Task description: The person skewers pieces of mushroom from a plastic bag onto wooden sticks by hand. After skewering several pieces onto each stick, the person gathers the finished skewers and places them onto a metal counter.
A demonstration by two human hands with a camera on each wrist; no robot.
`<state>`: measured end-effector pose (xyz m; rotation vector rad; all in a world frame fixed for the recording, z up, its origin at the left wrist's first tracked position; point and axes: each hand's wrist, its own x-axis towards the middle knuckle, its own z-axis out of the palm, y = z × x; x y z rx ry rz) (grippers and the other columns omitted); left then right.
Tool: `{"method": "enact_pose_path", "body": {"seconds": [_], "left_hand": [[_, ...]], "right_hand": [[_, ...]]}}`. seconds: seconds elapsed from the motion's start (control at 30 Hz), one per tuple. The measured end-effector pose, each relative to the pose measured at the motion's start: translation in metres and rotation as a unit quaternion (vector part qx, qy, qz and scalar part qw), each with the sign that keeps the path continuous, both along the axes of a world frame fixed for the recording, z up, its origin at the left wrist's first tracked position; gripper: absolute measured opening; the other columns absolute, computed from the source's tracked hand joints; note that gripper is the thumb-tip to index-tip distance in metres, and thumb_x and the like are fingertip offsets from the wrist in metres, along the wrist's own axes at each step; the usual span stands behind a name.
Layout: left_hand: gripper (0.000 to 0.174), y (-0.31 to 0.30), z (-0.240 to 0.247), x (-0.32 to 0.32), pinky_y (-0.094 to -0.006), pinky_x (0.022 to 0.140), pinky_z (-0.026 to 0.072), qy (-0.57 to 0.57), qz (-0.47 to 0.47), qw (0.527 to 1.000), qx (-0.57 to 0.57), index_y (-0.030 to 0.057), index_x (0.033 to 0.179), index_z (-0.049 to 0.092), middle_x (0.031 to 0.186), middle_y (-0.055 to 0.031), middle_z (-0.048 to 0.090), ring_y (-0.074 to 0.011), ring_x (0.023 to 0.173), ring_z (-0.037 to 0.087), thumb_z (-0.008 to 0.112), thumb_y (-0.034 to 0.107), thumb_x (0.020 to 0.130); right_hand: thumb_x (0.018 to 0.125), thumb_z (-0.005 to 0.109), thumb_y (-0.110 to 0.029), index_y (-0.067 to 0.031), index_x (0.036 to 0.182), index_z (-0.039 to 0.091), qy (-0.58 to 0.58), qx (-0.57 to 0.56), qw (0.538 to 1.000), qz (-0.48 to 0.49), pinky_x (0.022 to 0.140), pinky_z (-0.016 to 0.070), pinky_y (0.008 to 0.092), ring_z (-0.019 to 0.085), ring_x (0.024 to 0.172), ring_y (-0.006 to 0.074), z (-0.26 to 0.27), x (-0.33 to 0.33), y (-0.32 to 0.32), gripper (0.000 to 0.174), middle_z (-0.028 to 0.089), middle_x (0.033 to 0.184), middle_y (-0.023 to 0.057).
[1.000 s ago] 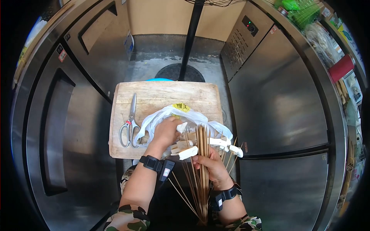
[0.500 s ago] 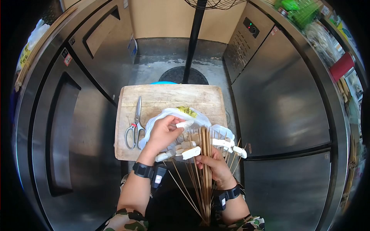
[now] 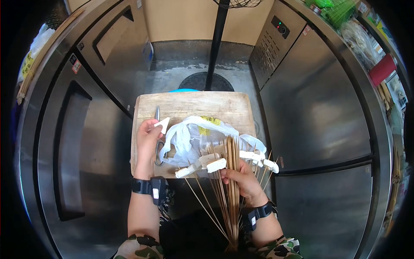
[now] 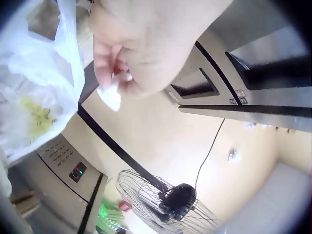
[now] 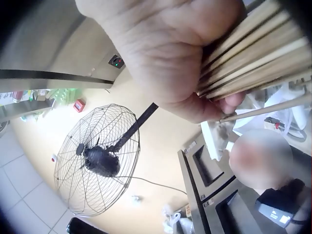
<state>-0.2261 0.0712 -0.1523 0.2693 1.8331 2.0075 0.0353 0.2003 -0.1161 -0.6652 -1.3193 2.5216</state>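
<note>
In the head view my left hand (image 3: 148,140) pinches a white wedge-shaped food piece (image 3: 163,124) between thumb and fingers, over the board's left side. The left wrist view shows this white piece (image 4: 110,97) jutting out past the fingertips. My right hand (image 3: 245,183) grips a thick bundle of bamboo skewers (image 3: 233,194), held upright at the board's front edge. Around the bundle, several skewers fan out with white food slices (image 3: 216,165) threaded near their tips. Just behind them lies an open white plastic bag (image 3: 183,131). Scissors (image 3: 157,113) lie partly hidden behind my left hand.
The wooden cutting board (image 3: 194,102) lies between two steel cabinets (image 3: 319,103) that stand close on both sides. Behind it, a standing fan's black pole (image 3: 215,47) rises from a round base (image 3: 202,82). More skewers (image 3: 47,56) lie on the left cabinet top.
My left hand has come out of the plastic bag with the white piece and moved left, over the scissors. My right hand keeps its grip on the skewers in about the same place.
</note>
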Motion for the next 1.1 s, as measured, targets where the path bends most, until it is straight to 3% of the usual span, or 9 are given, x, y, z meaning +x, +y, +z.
{"method": "enact_pose_path", "body": {"seconds": [0.13,0.27,0.43,0.53,0.6,0.67,0.73,0.87,1.1], "left_hand": [[0.023,-0.006,-0.045,-0.008,-0.0215,0.058,0.0456,0.023,-0.05,0.997,-0.047,0.0023,0.103,0.057,0.087,-0.0051,0.058,-0.0095,0.065,0.055,0.061,0.0,0.08],[0.028,-0.031,-0.056,0.011,-0.023,0.071,0.0455,0.147,0.047,0.985,-0.078,0.0006,0.112,0.053,0.097,-0.0051,0.057,-0.0113,0.08,0.055,0.057,0.004,0.085],[0.011,-0.083,-0.01,0.09,-0.026,0.074,0.0471,-0.054,-0.031,0.998,0.011,0.0078,0.095,0.05,0.086,-0.0027,0.054,-0.013,0.079,0.055,0.057,0.012,0.088],[0.024,-0.113,-0.016,0.166,-0.0247,0.068,0.0449,-0.132,-0.098,0.985,-0.045,0.0094,0.09,0.047,0.08,-0.0013,0.051,-0.0103,0.072,0.051,0.065,0.023,0.085],[0.034,-0.119,-0.018,0.215,-0.0307,0.079,0.047,-0.312,-0.191,0.926,-0.094,0.0077,0.102,0.05,0.091,-0.0068,0.057,-0.0152,0.086,0.057,0.066,0.034,0.085],[0.056,-0.11,-0.023,0.249,-0.0406,0.097,0.0401,-0.519,-0.296,0.801,0.017,0.0064,0.121,0.049,0.11,-0.013,0.06,-0.0253,0.11,0.054,0.061,0.046,0.084],[0.07,-0.096,-0.042,0.275,-0.0461,0.103,0.0336,-0.504,-0.382,0.767,0.114,0.0069,0.13,0.044,0.123,-0.0126,0.055,-0.0282,0.12,0.046,0.059,0.053,0.08],[0.068,-0.077,-0.054,0.287,-0.0468,0.104,0.0319,-0.491,-0.43,0.746,0.136,0.0082,0.125,0.05,0.125,-0.0086,0.055,-0.0275,0.119,0.048,0.063,0.054,0.076],[0.067,-0.096,-0.041,0.302,-0.0456,0.104,0.0329,-0.467,-0.4,0.772,0.16,0.0053,0.125,0.049,0.124,-0.0109,0.055,-0.028,0.118,0.049,0.074,0.041,0.074]], "right_hand": [[0.082,0.061,-0.001,-0.0031,0.098,0.058,0.004,0.002,1.0,0.011,0.058,0.0438,0.0198,0.053,0.065,0.0074,-0.003,0.0,0.001,0.016,0.058,0.078,0.0003],[0.081,0.062,-0.003,-0.0038,0.095,0.059,0.018,-0.01,1.0,-0.017,0.057,0.0437,0.0201,0.052,0.062,0.0078,-0.007,0.004,0.001,0.015,0.058,0.077,0.0003],[0.081,0.063,-0.006,-0.0064,0.088,0.056,0.043,-0.042,0.997,-0.038,0.054,0.0429,0.0197,0.052,0.058,0.0077,-0.019,0.017,0.003,0.009,0.057,0.072,0.0007],[0.083,0.061,-0.008,-0.0064,0.084,0.056,0.072,-0.058,0.994,-0.059,0.049,0.0417,0.0192,0.052,0.055,0.0075,-0.024,0.019,0.001,0.005,0.056,0.067,0.0012],[0.083,0.062,-0.006,-0.0058,0.088,0.055,0.088,-0.08,0.991,-0.061,0.05,0.0429,0.0182,0.052,0.056,0.0078,-0.024,0.023,-0.001,0.008,0.057,0.07,0.0018],[0.082,0.062,-0.005,-0.0054,0.093,0.055,0.107,-0.099,0.987,-0.06,0.052,0.0439,0.0174,0.053,0.059,0.0076,-0.026,0.028,-0.001,0.013,0.057,0.074,0.002],[0.082,0.062,-0.003,-0.0049,0.094,0.055,0.124,-0.133,0.981,-0.065,0.052,0.0447,0.0175,0.053,0.058,0.0076,-0.031,0.036,-0.011,0.014,0.057,0.074,0.0018],[0.08,0.062,0.001,-0.0043,0.098,0.054,0.094,-0.141,0.983,-0.064,0.051,0.0437,0.0174,0.051,0.057,0.0068,-0.026,0.059,-0.049,0.02,0.056,0.075,0.001],[0.081,0.058,0.001,-0.0048,0.1,0.051,0.125,-0.082,0.984,-0.101,0.053,0.0416,0.0164,0.049,0.059,0.0053,-0.001,0.08,-0.09,0.021,0.053,0.077,-0.0002]]}}
